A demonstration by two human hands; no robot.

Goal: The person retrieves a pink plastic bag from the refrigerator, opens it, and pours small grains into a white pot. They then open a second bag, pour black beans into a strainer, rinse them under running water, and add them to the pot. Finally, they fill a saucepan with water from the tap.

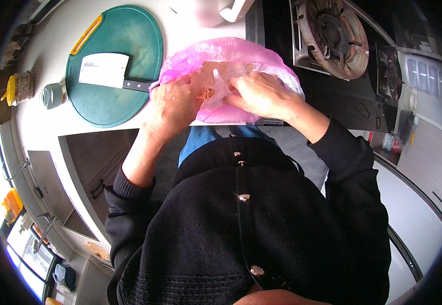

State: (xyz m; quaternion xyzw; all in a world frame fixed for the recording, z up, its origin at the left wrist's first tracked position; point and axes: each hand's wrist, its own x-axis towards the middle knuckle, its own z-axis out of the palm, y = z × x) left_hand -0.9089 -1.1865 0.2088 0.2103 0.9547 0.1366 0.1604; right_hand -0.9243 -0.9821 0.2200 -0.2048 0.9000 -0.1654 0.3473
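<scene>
A pink plastic bag (240,47) lies open at the counter's front edge, with thinner clear plastic and small brown pieces (207,93) inside; what these are I cannot tell. My left hand (175,103) grips the bag's left side, its fingertips partly hidden in the folds. With thumb and fingers, my right hand (263,93) pinches the thin clear plastic (223,89) at the bag's mouth. Left of the bag, a cleaver (104,71) rests flat on a green oval cutting board (141,38), its black handle pointing towards my left hand.
A gas stove burner (331,36) stands at the right on a black surface. Left of the board are a small glass jar (52,96) and a jar with a yellow lid (11,90). A white object (205,11) stands behind the bag. The pale counter (44,49) ends just before my body.
</scene>
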